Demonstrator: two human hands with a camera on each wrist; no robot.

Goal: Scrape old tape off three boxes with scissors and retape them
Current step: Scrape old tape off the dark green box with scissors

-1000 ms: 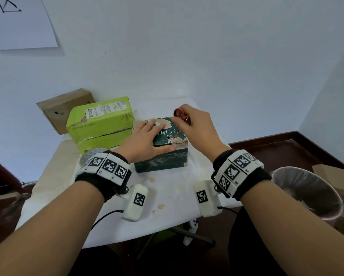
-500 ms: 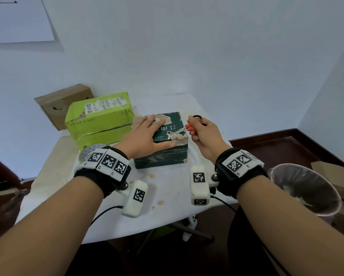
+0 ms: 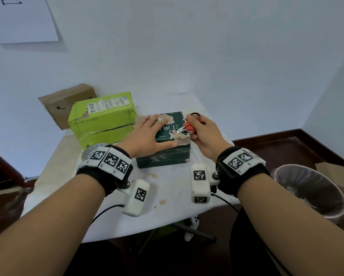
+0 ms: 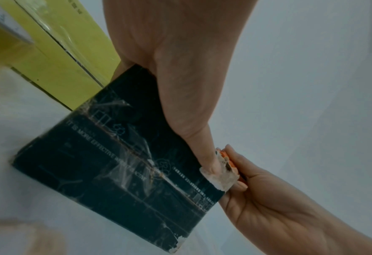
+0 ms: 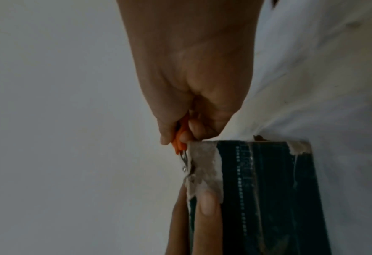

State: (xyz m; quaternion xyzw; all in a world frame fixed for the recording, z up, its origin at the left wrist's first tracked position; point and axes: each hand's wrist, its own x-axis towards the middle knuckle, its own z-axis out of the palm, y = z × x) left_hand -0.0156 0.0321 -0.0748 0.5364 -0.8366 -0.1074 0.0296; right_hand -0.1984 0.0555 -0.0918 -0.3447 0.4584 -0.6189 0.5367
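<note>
- While flat on the dark green box [image 3: 168, 134], left hand [image 3: 145, 136] with fingers straight and spread across the lid, thumb along the near top edge, pressing down.
- Gripped in the right hand [image 3: 204, 134]: small orange-handled scissors [image 3: 187, 128], fingers curled round the handles, blade tips on the torn pale patch near the lid's right edge.
- Seen from the right wrist: metal blades [image 5: 186, 163] laid against the box's ragged top corner, left thumb [image 5: 209, 203] just beyond on the same edge.
- Seen from the left wrist: wrinkled clear tape [image 4: 132, 155] stuck down the box's dark side, peeled cardboard showing at the corners.
- Placed mid-table on the white tablecloth [image 3: 167, 192], touching or just beside the yellow-green box [image 3: 101, 120] on its left; brown cardboard box [image 3: 65, 102] behind that, against the wall.
- Partly hidden behind the left wristband: grey round object [image 3: 91, 149], too covered to identify.
- On the floor at right: bin [image 3: 310, 192] lined with a clear bag.
</note>
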